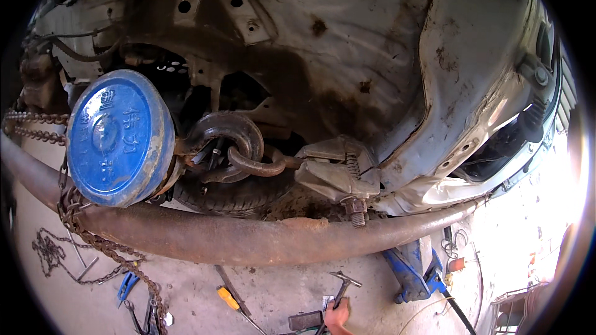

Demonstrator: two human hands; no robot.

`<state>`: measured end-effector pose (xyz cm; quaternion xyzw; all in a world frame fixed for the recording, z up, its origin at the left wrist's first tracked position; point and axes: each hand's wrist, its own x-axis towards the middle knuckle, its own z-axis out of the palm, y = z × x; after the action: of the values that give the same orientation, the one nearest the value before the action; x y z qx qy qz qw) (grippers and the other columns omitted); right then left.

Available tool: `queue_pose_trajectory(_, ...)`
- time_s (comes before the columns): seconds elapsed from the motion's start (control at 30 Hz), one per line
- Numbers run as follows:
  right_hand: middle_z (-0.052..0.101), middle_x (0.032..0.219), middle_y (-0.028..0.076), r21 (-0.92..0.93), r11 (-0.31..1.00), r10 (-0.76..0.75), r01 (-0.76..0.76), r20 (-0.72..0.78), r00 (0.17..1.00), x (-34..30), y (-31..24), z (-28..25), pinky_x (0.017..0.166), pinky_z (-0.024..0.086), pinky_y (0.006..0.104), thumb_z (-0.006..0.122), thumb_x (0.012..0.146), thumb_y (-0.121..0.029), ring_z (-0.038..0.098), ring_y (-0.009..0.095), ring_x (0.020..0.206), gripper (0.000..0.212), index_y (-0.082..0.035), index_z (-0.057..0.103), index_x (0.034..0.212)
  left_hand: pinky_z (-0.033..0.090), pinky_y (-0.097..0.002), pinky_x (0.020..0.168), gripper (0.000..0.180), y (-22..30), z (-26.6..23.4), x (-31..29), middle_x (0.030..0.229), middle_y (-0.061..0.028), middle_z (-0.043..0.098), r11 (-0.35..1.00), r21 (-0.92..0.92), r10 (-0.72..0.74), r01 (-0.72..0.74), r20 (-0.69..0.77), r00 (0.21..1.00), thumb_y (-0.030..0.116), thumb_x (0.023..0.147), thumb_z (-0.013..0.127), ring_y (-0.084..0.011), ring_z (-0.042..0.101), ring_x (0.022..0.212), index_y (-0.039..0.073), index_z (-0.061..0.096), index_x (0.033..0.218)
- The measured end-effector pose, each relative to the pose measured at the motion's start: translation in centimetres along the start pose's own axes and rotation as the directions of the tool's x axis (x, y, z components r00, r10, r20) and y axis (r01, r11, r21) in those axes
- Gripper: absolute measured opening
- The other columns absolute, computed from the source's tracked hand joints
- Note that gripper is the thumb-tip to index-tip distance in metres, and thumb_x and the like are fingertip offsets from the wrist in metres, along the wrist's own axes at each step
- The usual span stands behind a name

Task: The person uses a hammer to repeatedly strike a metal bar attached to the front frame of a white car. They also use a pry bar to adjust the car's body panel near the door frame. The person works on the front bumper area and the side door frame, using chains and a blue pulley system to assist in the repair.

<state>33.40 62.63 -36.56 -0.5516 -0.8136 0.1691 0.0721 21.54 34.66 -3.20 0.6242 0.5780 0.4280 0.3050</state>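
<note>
Low in the view, my right hand (337,316) is closed around the handle of a hammer (344,284) near the floor. A dark rectangular block (305,321) lies just left of that hand. My left hand does not show. Above, a blue round chain hoist (118,136) hangs beside the damaged car body. Its rusty hook (239,130) is linked to the ring of a metal pulling clamp (338,170). The clamp, with a large bolt (357,212), sits against the bent sheet metal (428,183).
A thick rusty pipe (211,236) crosses in front of the car, with a chain (124,254) hanging over it. A yellow-handled screwdriver (228,298), blue-handled pliers (128,286) and a blue floor jack (413,273) are on the floor. A tyre (236,195) shows behind the hook.
</note>
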Motion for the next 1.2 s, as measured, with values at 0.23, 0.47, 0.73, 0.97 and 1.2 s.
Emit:
queue_pose_trajectory(0.23,0.063,0.081,0.022,-0.04,0.999,-0.02,0.018,-0.041,0.999,0.0,0.2,0.4,0.07,0.045,0.0544,0.06,0.081,-0.029,0.06,0.045,0.078,0.031,-0.004,0.048,0.097,0.039,-0.0362,0.08,0.03,0.7,-1.4,-0.9,0.094,-0.0111,0.054,0.999,0.037,0.031,-0.027,-0.1,0.995,0.028,0.075,0.05,-0.0252,0.048,0.093,0.004,0.057,0.092)
queue_pose_trajectory(0.47,0.063,0.084,0.023,-0.027,0.998,0.049,-0.048,0.021,0.999,-0.1,0.1,-0.4,0.074,0.045,0.0534,0.059,0.083,-0.029,0.059,0.045,0.081,0.032,-0.004,0.048,0.099,0.042,-0.0346,0.078,0.033,0.7,-0.9,-0.5,0.095,-0.0104,0.055,0.984,0.164,0.069,-0.067,-0.011,0.998,0.028,0.074,0.05,-0.0237,0.05,0.091,0.003,0.058,0.094)
queue_pose_trajectory(0.73,0.063,0.081,0.023,-0.057,0.996,0.07,-0.067,0.052,0.996,-0.1,-0.2,-1.1,0.071,0.048,0.0519,0.059,0.083,-0.033,0.061,0.042,0.078,0.037,-0.004,0.047,0.103,0.029,-0.0371,0.107,0.047,-1.2,3.8,-1.3,0.125,-0.005,0.054,0.915,0.369,0.081,-0.161,0.224,0.971,0.031,0.086,0.046,-0.019,0.045,0.124,0.017,0.048,0.13)
queue_pose_trajectory(0.97,0.064,0.081,0.022,-0.042,0.999,0.03,-0.027,0.065,0.997,0.0,-0.2,-0.7,0.069,0.05,0.0506,0.056,0.084,-0.033,0.063,0.04,0.077,0.039,0.0,0.047,0.103,0.045,-0.0351,0.077,0.024,3.0,4.4,4.4,0.091,-0.0062,0.055,0.962,0.177,0.198,-0.209,0.078,0.977,0.022,0.083,0.05,-0.0236,0.056,0.09,0.01,0.056,0.103)
queue_pose_trajectory(1.2,0.065,0.093,0.023,-0.066,0.997,0.064,-0.05,0.237,0.969,1.9,1.2,-0.1,0.075,0.052,0.0481,0.058,0.081,-0.032,0.064,0.039,0.086,0.045,0.003,0.046,0.108,0.046,-0.0344,0.069,0.014,6.6,4.9,8.8,0.085,-0.0066,0.056,0.91,0.215,0.325,-0.355,0.161,0.932,0.015,0.08,0.052,-0.0237,0.057,0.08,0.008,0.056,0.092)
